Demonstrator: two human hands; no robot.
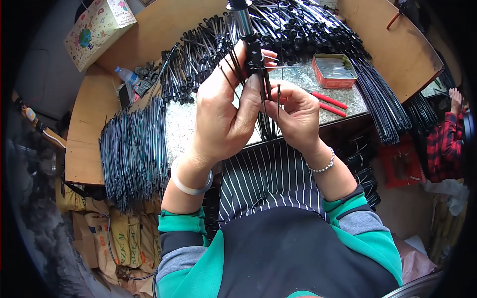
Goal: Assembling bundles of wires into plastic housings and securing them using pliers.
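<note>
An umbrella frame point(243, 21) stands almost upright before me, with a shiny metal shaft on top and thin black ribs hanging down toward my lap. My left hand point(218, 107) is wrapped around it just below the shaft, thumb pressed in front, and several ribs fan out between its fingers. On the other side my right hand point(298, 114) pinches a thin black umbrella rib point(278, 99) between thumb and fingers. A fine pale wire sticks out to the right of the frame at the left fingertips. Where the ribs join is partly hidden by my fingers.
Red-handled pliers point(330, 103) lie right of my right hand, below a red tin point(334, 77) of thin wires. Umbrella frames point(208, 49) pile up behind; rib bundles point(134, 149) overhang the table's left edge. A bottle point(126, 75) stands left. Another person's red plaid sleeve point(444, 144) shows far right.
</note>
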